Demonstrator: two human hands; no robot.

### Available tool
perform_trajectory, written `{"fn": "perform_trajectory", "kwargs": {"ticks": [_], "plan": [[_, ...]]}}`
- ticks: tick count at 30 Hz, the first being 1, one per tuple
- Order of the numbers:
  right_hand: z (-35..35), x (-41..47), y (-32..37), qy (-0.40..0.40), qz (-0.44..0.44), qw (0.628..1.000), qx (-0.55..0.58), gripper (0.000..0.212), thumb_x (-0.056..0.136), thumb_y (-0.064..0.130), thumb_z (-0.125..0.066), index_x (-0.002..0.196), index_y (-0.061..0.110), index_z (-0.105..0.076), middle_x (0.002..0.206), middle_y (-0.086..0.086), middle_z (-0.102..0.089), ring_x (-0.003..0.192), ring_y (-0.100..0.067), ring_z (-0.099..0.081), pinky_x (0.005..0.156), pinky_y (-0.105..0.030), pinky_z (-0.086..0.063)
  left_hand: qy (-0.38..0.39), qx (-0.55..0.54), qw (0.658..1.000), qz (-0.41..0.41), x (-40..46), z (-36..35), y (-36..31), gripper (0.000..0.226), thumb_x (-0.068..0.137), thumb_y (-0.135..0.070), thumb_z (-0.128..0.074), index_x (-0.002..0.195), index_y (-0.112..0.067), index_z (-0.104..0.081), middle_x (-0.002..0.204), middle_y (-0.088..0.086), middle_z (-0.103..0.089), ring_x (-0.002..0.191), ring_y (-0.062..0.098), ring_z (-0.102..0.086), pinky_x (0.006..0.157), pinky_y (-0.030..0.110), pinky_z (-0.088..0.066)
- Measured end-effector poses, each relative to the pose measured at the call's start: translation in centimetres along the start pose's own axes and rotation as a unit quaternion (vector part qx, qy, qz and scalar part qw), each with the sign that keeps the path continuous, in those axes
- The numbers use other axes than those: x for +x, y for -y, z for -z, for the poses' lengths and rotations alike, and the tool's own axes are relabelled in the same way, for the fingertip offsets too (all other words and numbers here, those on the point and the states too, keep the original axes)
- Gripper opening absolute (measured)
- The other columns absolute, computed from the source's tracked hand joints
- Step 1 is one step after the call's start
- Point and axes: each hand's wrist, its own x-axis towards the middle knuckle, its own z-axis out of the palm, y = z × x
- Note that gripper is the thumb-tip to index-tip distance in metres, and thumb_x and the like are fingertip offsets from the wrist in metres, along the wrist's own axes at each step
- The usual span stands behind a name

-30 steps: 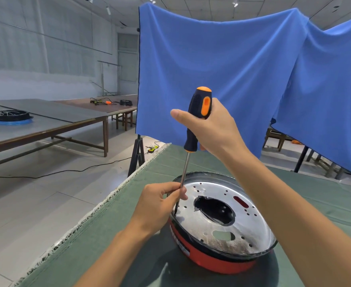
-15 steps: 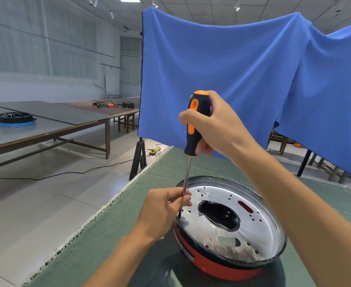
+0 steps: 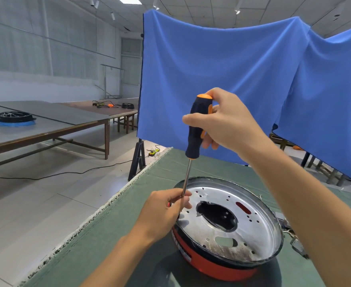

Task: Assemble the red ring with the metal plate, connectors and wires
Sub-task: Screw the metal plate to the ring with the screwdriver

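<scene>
On the green table (image 3: 129,235), the left hand (image 3: 162,212) sits at the near-left rim of the plate (image 3: 243,230), its thumb and fingers pinching the lower shaft of the screwdriver (image 3: 197,129). The tool stands nearly upright, its tip hidden behind that hand. Above, the right hand (image 3: 226,123) curls around the black-and-orange handle. The plate sits inside the red ring (image 3: 218,266), which rests on the table below and between both hands, under the right forearm.
</scene>
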Motion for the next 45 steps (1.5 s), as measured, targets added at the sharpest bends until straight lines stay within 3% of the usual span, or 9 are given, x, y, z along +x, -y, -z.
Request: {"fn": "perform_trajectory", "kwargs": {"ticks": [9, 13, 18, 21, 26, 30, 35, 39, 45], "plan": [[-0.8, -0.3, 0.5, -0.041, 0.043, 0.988, -0.145, 0.032, 0.084, 0.045, -0.065, 0.108, 0.031, -0.050, 0.071, 0.010, -0.051, 0.076, -0.027, -0.062, 0.070, -0.041, -0.054, -0.102, 0.076, 0.990, -0.057, 0.2, 0.5, 0.0, 0.036, 0.073, -0.025, -0.044, 0.096, -0.023, -0.072, 0.098, -0.016, -0.070, 0.098, -0.006, -0.060, 0.086, 0.012, -0.044], [0.5, -0.2, 1.6, 0.065, 0.047, 0.985, -0.153, 0.012, 0.086, 0.029, -0.055, 0.098, 0.028, -0.053, 0.065, 0.008, -0.059, 0.048, -0.015, -0.066, 0.039, -0.024, -0.049, -0.084, 0.091, 0.992, 0.003, 0.7, 0.8, 1.1, 0.033, 0.086, -0.025, -0.046, 0.111, -0.026, -0.067, 0.112, -0.017, -0.065, 0.110, -0.001, -0.055, 0.099, 0.023, -0.042], [1.0, 0.4, 2.9, 0.042, 0.053, 0.951, -0.301, 0.014, 0.082, 0.027, -0.060, 0.079, 0.013, -0.056, 0.060, -0.002, -0.063, 0.047, -0.022, -0.059, 0.041, -0.023, -0.040, -0.054, 0.112, 0.992, 0.036, 0.9, 0.1, 2.3, 0.036, 0.093, -0.008, -0.047, 0.123, -0.022, -0.062, 0.125, -0.010, -0.062, 0.119, 0.006, -0.053, 0.105, 0.030, -0.039], [0.4, 0.4, 3.0, -0.019, 0.045, 0.921, -0.387, 0.035, 0.085, 0.044, -0.057, 0.070, 0.016, -0.045, 0.061, 0.000, -0.050, 0.051, -0.016, -0.044, 0.047, -0.025, -0.026, -0.059, 0.124, 0.990, 0.037, 0.9, -0.3, 2.4, 0.038, 0.094, -0.006, -0.044, 0.124, -0.019, -0.062, 0.125, -0.008, -0.062, 0.117, 0.006, -0.053, 0.101, 0.023, -0.038], [0.3, 0.8, 4.0, 0.122, -0.016, 0.949, -0.289, 0.013, 0.082, 0.019, -0.047, 0.084, 0.009, -0.055, 0.061, -0.007, -0.070, 0.053, -0.020, -0.069, 0.051, -0.031, -0.057, -0.067, 0.142, 0.987, 0.034, 0.9, -0.5, 2.4, 0.037, 0.093, -0.005, -0.044, 0.123, -0.017, -0.062, 0.122, -0.008, -0.063, 0.113, 0.006, -0.054, 0.096, 0.020, -0.038], [1.0, 0.8, 4.0, 0.031, 0.017, 0.906, -0.422, 0.031, 0.089, 0.029, -0.053, 0.064, 0.014, -0.042, 0.053, -0.001, -0.051, 0.045, -0.019, -0.046, 0.046, -0.023, -0.026, -0.075, 0.147, 0.986, 0.040, 0.8, -0.5, 2.4, 0.035, 0.093, -0.009, -0.045, 0.120, -0.020, -0.063, 0.115, -0.011, -0.064, 0.107, 0.004, -0.055, 0.088, 0.019, -0.039], [1.4, 0.4, 4.2, 0.146, -0.033, 0.929, -0.340, 0.010, 0.088, 0.025, -0.050, 0.093, 0.017, -0.052, 0.069, -0.003, -0.069, 0.046, -0.017, -0.066, 0.050, -0.026, -0.054, -0.076, 0.131, 0.987, 0.054, 0.6, -0.5, 2.2, 0.041, 0.084, -0.028, -0.040, 0.116, -0.024, -0.065, 0.099, -0.001, -0.070, 0.095, 0.013, -0.061, 0.086, 0.025, -0.045], [1.8, 0.3, 4.7, 0.067, 0.014, 0.886, -0.459, 0.035, 0.085, 0.047, -0.056, 0.068, 0.018, -0.048, 0.057, 0.002, -0.057, 0.051, -0.014, -0.051, 0.048, -0.023, -0.027, -0.074, 0.133, 0.987, 0.058, 0.6, -0.4, 2.3, 0.049, 0.075, -0.032, -0.037, 0.114, -0.027, -0.065, 0.097, 0.004, -0.071, 0.096, 0.016, -0.063, 0.091, 0.030, -0.048], [1.3, 0.2, 4.7, 0.136, -0.013, 0.919, -0.370, 0.016, 0.089, 0.027, -0.053, 0.081, 0.014, -0.055, 0.068, -0.004, -0.067, 0.048, -0.018, -0.063, 0.048, -0.024, -0.047, -0.077, 0.135, 0.986, 0.062, 0.6, -0.3, 2.3, 0.049, 0.074, -0.031, -0.038, 0.113, -0.026, -0.067, 0.095, -0.002, -0.072, 0.094, 0.013, -0.063, 0.092, 0.035, -0.048]]}}
